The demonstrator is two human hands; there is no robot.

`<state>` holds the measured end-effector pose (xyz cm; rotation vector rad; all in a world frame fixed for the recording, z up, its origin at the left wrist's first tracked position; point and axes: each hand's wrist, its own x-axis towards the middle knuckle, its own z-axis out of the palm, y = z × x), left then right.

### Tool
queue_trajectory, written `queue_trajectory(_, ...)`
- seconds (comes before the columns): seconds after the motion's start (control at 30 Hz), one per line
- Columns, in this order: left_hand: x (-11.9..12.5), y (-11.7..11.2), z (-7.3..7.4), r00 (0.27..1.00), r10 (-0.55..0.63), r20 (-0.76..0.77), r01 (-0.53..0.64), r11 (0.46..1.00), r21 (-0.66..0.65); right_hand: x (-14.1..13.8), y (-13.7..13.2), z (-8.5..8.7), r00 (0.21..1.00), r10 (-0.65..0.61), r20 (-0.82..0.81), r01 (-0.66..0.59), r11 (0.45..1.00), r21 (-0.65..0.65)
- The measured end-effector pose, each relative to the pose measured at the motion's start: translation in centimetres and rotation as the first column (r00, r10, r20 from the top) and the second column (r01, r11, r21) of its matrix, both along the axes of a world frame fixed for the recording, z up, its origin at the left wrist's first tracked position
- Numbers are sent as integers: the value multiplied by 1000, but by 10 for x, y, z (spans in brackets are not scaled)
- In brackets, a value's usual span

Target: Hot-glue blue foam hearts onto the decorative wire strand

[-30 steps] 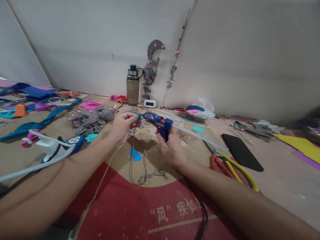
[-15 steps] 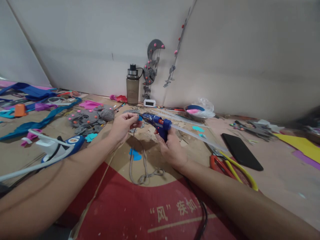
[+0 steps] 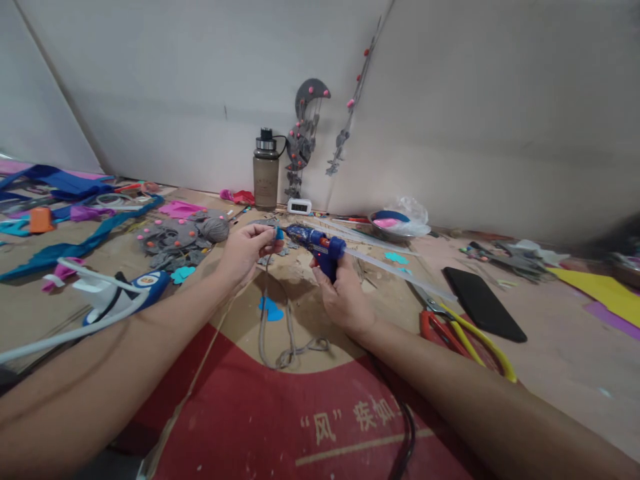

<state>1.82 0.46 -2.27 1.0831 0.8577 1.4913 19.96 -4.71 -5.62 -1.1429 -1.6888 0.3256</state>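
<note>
My right hand point(image 3: 343, 297) grips the handle of a blue hot glue gun point(image 3: 318, 245), its nozzle pointing left and a clear glue stick sticking out behind. My left hand point(image 3: 246, 249) pinches a small blue felt piece point(image 3: 279, 233) together with a grey yarn cord point(image 3: 286, 327) right at the nozzle tip. The cord hangs down and loops on the cardboard sheet point(image 3: 300, 413) in front of me. A blue felt cut-out point(image 3: 271, 309) lies on the sheet below my hands.
Red-handled scissors point(image 3: 453, 330) and a black phone point(image 3: 484, 303) lie to the right. A bottle point(image 3: 265, 172), a small clock point(image 3: 299, 207) and a metal bowl point(image 3: 397, 225) stand by the wall. Grey felt scraps and a yarn ball point(image 3: 215, 229) lie left, with a blue-white tool point(image 3: 123, 297).
The glue gun nozzle has drawn back slightly to the right from the blue piece; both hands otherwise stay in place.
</note>
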Motion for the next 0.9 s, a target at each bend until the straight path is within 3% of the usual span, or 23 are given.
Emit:
queue_trajectory(0.4, 2, -1, -1, 999, -2, -38, 1, 1000, -20, 0, -2, 3, 999, 48, 14, -49, 999, 21)
queue_trajectory(0.9, 1, -1, -1, 999, -5, -35, 4, 1000, -8, 0, -1, 2, 1000, 17, 7, -17, 1000, 19)
